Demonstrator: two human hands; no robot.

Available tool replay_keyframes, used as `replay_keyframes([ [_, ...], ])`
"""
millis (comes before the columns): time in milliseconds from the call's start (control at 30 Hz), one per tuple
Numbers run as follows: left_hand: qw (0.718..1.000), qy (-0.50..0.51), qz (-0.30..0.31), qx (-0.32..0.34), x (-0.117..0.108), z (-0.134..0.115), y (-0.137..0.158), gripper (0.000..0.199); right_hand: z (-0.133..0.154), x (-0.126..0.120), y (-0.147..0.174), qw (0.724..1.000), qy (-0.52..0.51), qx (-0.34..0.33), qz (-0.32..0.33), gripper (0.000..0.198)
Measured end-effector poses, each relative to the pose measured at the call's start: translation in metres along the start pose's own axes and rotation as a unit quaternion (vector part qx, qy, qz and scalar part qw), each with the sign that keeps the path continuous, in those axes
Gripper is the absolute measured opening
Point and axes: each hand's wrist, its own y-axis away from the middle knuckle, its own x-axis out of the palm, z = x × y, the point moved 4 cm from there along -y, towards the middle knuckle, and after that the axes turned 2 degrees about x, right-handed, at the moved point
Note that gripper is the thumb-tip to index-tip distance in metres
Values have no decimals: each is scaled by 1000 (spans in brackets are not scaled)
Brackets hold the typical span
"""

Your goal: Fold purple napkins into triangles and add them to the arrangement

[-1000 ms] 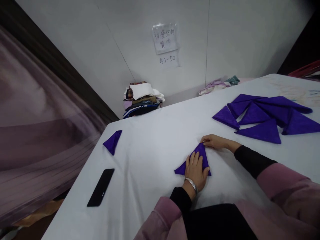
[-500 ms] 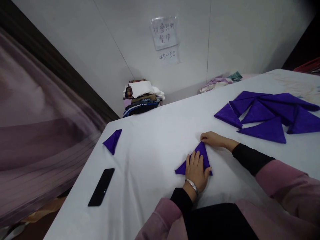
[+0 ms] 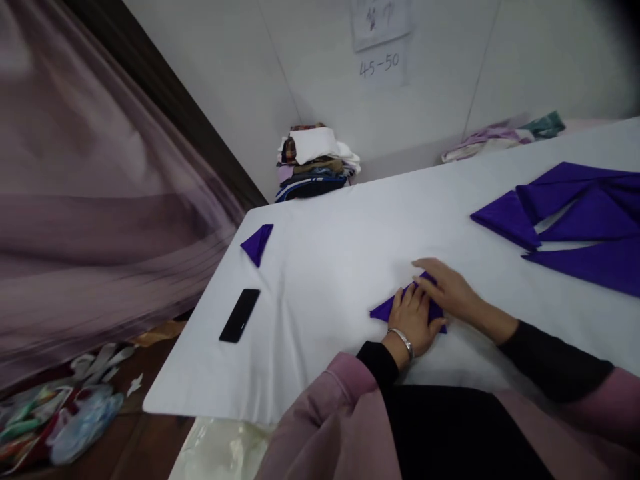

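Note:
A purple cloth napkin [image 3: 383, 310], folded into a triangle, lies on the white-covered table in front of me. My left hand [image 3: 413, 320] rests flat on its middle with the fingers spread, a silver bangle at the wrist. Over the napkin's upper right part reaches my right hand [image 3: 445, 288]. Its fingers are stretched out and slightly apart, close to the left fingertips. Both hands cover much of the cloth.
Several folded purple napkins [image 3: 595, 213] lie at the right. A small folded purple piece [image 3: 258, 244] and a black phone [image 3: 240, 315] lie on the left of the table [image 3: 320, 253]. Behind its far edge stands a stack of folded clothes [image 3: 317, 163]; bagged items [image 3: 85, 420] are on the floor.
My right hand has let go of the napkin's top corner and come down over the cloth beside the left hand. The left hand stays on it. The view has shifted left and down.

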Motion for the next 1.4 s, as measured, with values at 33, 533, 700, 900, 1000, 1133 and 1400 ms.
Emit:
replay_keyframes([
  [33, 1000, 0, -4, 4, -1, -1, -1, 56, 10, 8, 8, 999, -25, -27, 14, 47],
  [533, 962, 107, -187, -165, -36, 81, 78, 37, -2, 44, 26, 997, 3, 9, 74, 60],
  [700, 957, 137, -182, -181, -34, 93, 89, 25, 3, 41, 27, 995, 16, -13, 95, 63],
  [900, 959, 169, -152, -172, -32, 90, 75, 13, 3, 36, 28, 991, 6, -62, 122, 65],
  [1000, 954, 211, -151, -151, -33, 93, 71, 8, 0, 34, 29, 985, 7, -81, 153, 70],
  [1133, 960, 235, -121, -92, -36, 94, 70, 14, -1, 29, 30, 974, 12, -110, 200, 79],
  [1400, 986, 148, -70, 39, -42, 88, 70, 34, 7, 19, 31, 965, 15, -129, 229, 79],
])
